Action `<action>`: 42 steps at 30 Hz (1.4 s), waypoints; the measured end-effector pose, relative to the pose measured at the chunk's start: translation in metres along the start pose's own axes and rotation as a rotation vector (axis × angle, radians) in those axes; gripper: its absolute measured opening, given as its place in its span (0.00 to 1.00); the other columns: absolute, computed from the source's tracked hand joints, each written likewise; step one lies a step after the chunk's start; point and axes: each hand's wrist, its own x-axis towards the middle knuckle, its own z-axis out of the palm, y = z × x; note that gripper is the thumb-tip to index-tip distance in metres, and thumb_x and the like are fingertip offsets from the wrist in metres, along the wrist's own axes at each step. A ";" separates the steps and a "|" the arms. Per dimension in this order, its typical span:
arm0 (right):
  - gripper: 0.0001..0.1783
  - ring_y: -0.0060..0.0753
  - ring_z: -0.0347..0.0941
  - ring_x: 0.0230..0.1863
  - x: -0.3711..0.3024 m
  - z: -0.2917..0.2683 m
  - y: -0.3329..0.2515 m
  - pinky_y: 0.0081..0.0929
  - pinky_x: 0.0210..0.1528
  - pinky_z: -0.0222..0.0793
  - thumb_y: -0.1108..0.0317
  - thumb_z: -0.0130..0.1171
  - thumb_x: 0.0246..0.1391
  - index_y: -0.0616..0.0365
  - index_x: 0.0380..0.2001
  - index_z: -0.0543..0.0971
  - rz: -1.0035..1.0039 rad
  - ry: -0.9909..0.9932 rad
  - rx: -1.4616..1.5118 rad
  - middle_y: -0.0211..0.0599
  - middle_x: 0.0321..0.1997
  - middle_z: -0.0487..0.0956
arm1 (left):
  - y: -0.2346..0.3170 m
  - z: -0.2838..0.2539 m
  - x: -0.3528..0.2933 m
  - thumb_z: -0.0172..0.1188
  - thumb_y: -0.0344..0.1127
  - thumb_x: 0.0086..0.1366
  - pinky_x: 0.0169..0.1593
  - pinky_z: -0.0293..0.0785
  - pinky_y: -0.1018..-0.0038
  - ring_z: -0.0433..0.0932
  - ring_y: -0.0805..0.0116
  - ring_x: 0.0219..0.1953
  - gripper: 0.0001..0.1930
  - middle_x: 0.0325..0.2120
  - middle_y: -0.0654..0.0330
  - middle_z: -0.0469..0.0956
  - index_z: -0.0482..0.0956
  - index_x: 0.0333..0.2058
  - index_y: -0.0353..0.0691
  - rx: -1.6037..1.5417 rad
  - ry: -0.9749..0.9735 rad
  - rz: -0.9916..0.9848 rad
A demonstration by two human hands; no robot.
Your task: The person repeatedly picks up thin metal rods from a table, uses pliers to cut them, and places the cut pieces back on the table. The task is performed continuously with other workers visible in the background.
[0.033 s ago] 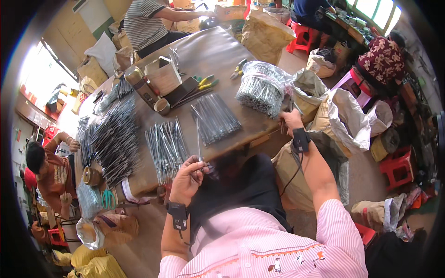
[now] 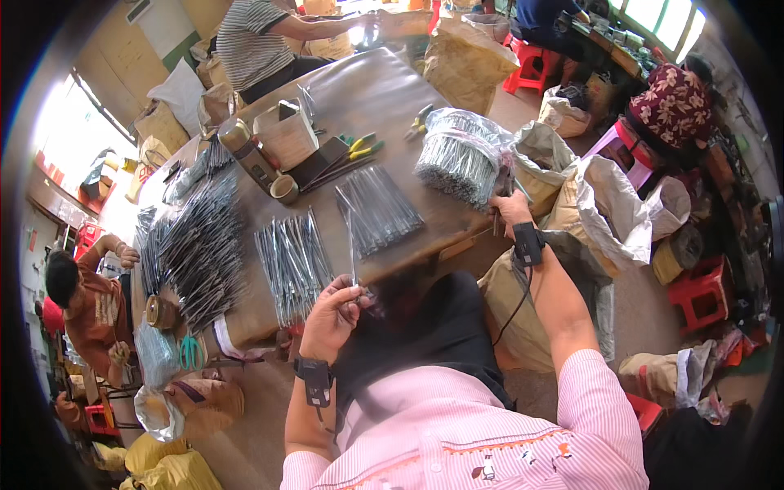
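Close in front of my body, my left hand [image 2: 331,317] pinches a thin metal rod [image 2: 352,253], which points up toward the table. My right hand [image 2: 513,211] is closed at the table's right edge, beside a plastic-wrapped bundle of thin metal rods [image 2: 459,163]. Its fingers curl round something dark that I cannot make out. Two flat piles of rods lie on the table ahead of my left hand: a looser pile [image 2: 292,265] at left and a neater pile [image 2: 377,211] further right.
A large heap of rods [image 2: 200,253] covers the table's left side. Behind the piles are a thermos [image 2: 247,155], a cup [image 2: 284,189], a box [image 2: 286,137] and pliers [image 2: 363,147]. Open sacks [image 2: 604,208] crowd the right. Other people sit around.
My hands have hardly moved and hold the same way. The co-worker in the striped shirt at the far side has shifted an arm a little.
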 end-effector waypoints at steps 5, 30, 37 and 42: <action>0.12 0.33 0.71 0.16 0.027 0.002 0.014 0.29 0.17 0.68 0.80 0.61 0.41 0.60 0.30 0.69 -0.022 -0.003 -0.033 0.37 0.19 0.73 | -0.004 0.003 0.000 0.56 0.21 0.61 0.26 0.78 0.87 0.82 0.68 0.29 0.07 0.30 0.58 0.79 0.74 0.38 0.37 -0.033 -0.020 -0.040; 0.15 0.31 0.73 0.21 -0.032 -0.001 -0.018 0.29 0.20 0.71 0.81 0.62 0.43 0.60 0.35 0.69 0.032 -0.162 0.004 0.37 0.24 0.74 | -0.011 -0.009 -0.024 0.58 0.23 0.60 0.26 0.75 0.87 0.79 0.70 0.28 0.08 0.29 0.59 0.77 0.74 0.39 0.37 -0.014 -0.065 -0.114; 0.13 0.32 0.73 0.20 -0.039 0.007 -0.023 0.29 0.21 0.71 0.82 0.62 0.43 0.63 0.33 0.71 0.025 -0.161 0.085 0.37 0.23 0.75 | -0.012 -0.002 -0.025 0.58 0.23 0.60 0.24 0.73 0.86 0.79 0.69 0.26 0.09 0.28 0.59 0.77 0.73 0.39 0.39 0.045 -0.071 -0.121; 0.11 0.32 0.74 0.22 -0.049 -0.010 -0.023 0.28 0.23 0.74 0.80 0.62 0.46 0.63 0.33 0.72 0.009 -0.062 0.121 0.36 0.25 0.76 | -0.008 -0.027 -0.036 0.57 0.22 0.61 0.21 0.73 0.89 0.79 0.69 0.27 0.09 0.29 0.56 0.78 0.75 0.41 0.34 0.010 0.008 -0.094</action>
